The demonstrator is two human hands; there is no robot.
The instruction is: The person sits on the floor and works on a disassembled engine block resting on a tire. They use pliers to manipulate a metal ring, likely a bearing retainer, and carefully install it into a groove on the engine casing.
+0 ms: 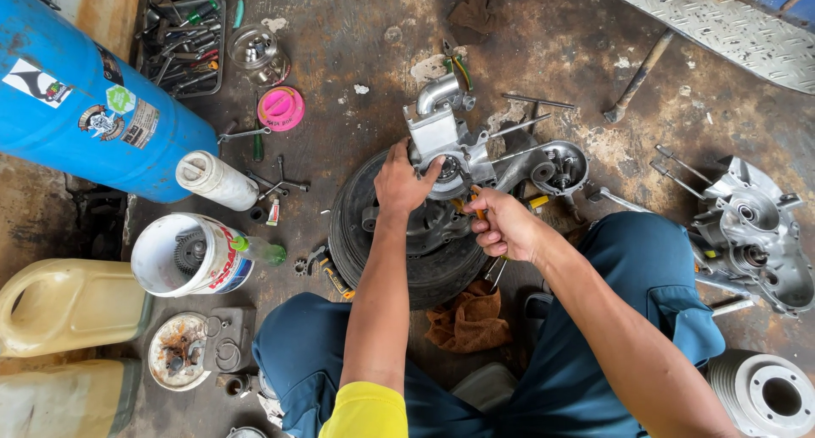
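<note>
Head view. Left hand (404,183) spread, palm down, fingers pressed on the round face of the engine (441,154); right hand (503,226) closed in a pinch around pliers (475,209) with orange-yellow grips, nose aimed at the same round face just beside the left fingertips. Engine seated on a black tyre (424,243) directly under both hands, between the knees. Judged heavy, rigid cast metal, likely oily and slick on machined faces; best gripped at the square block or the curved pipe beyond the left hand, not at thin studs or wires. Tyre judged stiff yet slightly yielding, serving as a cradle. Brown rag (469,317) below the right hand, soft and limp. Containers, all left of the left hand: white bucket (182,255) lying on its side, a gear visible inside; green-capped bottle (259,250) at its mouth, contents unclear; round tin (177,350) nearer the body, holding rusty parts; wire tray (182,43) farther off, filled with hand tools; clear jar (255,52) beside it, holding small parts; yellow jug (68,306) at far left, contents hidden; blue cylinder (76,98) beyond it. Second casing (751,234) well right of the right hand, open face up.
</note>
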